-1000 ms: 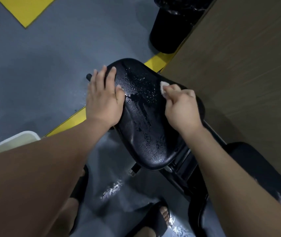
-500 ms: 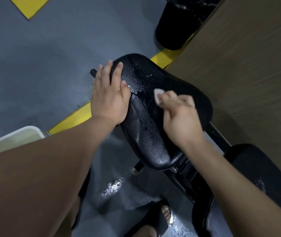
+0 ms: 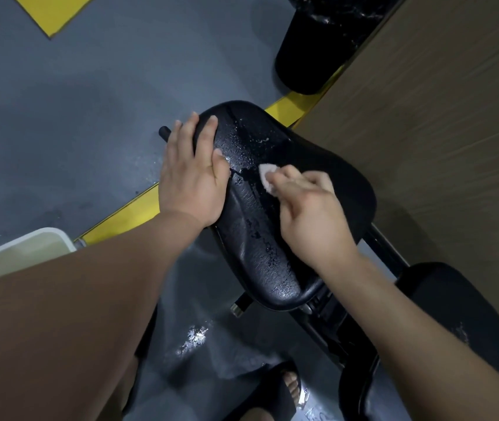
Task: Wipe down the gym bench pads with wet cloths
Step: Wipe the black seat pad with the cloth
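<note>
1. Black seat pad (image 3: 272, 253): centre of view, wet, with droplets beaded toward its far end.
2. Left hand (image 3: 192, 180): lies flat on the pad's left edge, fingers straight and close together.
3. Right hand (image 3: 312, 220): fingers curled, pinching a small white cloth (image 3: 265, 177) against the pad's middle.
4. Second black pad (image 3: 460, 314): lower right, near the seat pad.
5. White tub (image 3: 29, 247): on grey floor (image 3: 59, 132), at left.
</note>
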The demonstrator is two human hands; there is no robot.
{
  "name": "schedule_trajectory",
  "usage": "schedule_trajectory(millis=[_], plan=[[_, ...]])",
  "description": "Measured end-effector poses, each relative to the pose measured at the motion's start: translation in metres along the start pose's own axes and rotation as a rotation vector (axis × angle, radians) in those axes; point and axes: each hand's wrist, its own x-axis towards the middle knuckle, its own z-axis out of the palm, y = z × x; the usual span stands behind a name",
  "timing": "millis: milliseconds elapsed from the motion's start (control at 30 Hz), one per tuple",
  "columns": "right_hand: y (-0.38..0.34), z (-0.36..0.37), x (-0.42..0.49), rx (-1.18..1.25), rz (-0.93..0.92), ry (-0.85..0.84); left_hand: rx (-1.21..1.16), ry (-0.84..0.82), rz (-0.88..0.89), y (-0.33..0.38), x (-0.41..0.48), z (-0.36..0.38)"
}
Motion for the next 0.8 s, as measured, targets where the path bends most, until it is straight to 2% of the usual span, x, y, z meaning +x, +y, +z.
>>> schedule_trajectory(millis=[67,233,433,633,800], plan=[[0.009,-0.003,0.007,0.004,-0.043,-0.029,0.0,-0.001,0.007,-0.001,0.0,0.0],[0.021,0.009,0.054,-0.037,0.168,0.053,-0.02,-0.013,-0.018,0.001,-0.001,-0.002],[0.001,0.009,0.025,-0.018,-0.029,-0.035,-0.021,-0.021,-0.04,0.0,0.0,-0.003],[0.018,0.015,0.081,-0.041,0.144,0.026,-0.05,-0.038,-0.061,0.002,-0.001,-0.003],[-0.006,0.011,0.046,0.015,-0.097,-0.025,-0.044,-0.018,-0.027,-0.001,-0.001,-0.002]])
